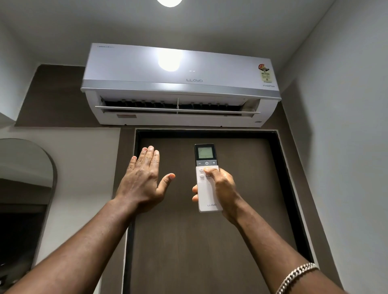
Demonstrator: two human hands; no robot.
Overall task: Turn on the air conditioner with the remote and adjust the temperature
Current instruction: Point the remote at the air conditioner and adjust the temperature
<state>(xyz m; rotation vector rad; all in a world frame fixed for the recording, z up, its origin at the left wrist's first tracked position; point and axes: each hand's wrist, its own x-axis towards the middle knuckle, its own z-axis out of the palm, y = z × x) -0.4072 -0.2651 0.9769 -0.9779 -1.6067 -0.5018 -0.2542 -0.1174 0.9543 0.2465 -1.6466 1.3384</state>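
A white wall air conditioner (178, 84) hangs above a brown door, and its bottom louvre stands open. My right hand (222, 188) grips a white remote (206, 188) upright below the unit. The thumb rests on the white buttons just under the power key, and the remote's small screen is lit. To the left of the remote, my left hand (144, 180) is raised flat with the fingers together, the thumb spread and the back facing me. It holds nothing and stays apart from the remote.
The brown door (210, 251) in its dark frame fills the wall under the unit. An arched mirror (25, 199) hangs at the left. A ceiling light (169, 2) shines overhead. A pale wall (346, 147) stands close on the right.
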